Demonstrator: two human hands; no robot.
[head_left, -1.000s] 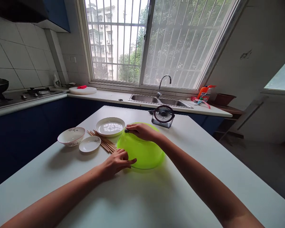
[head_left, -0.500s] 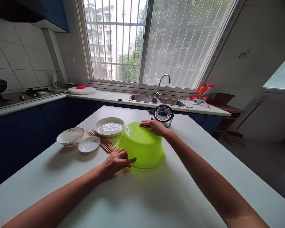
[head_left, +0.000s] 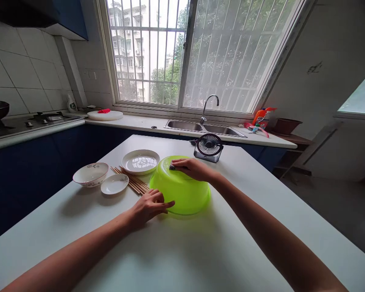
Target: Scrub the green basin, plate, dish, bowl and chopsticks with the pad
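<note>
A lime-green plastic basin (head_left: 185, 192) lies upside down on the white table. My left hand (head_left: 150, 206) holds its near-left rim, with the thumb stretched along the side and the other fingers curled at the edge. On the basin's upturned bottom, my right hand (head_left: 193, 168) presses a small dark grey rag (head_left: 172, 166); most of the rag is hidden under the fingers. Left of the basin lies a bundle of wooden chopsticks (head_left: 135, 183), partly covered by the basin and my left hand.
A large white plate (head_left: 140, 161), a small dish (head_left: 114, 184) and a flowered bowl (head_left: 90, 175) stand left of the basin. Behind it is a small fan (head_left: 209, 145). Beyond the table, a counter holds a double sink (head_left: 184, 126) and a round white board (head_left: 105, 116).
My right hand has slid the rag left and slightly nearer across the basin's bottom. My left hand and the basin have stayed in place.
</note>
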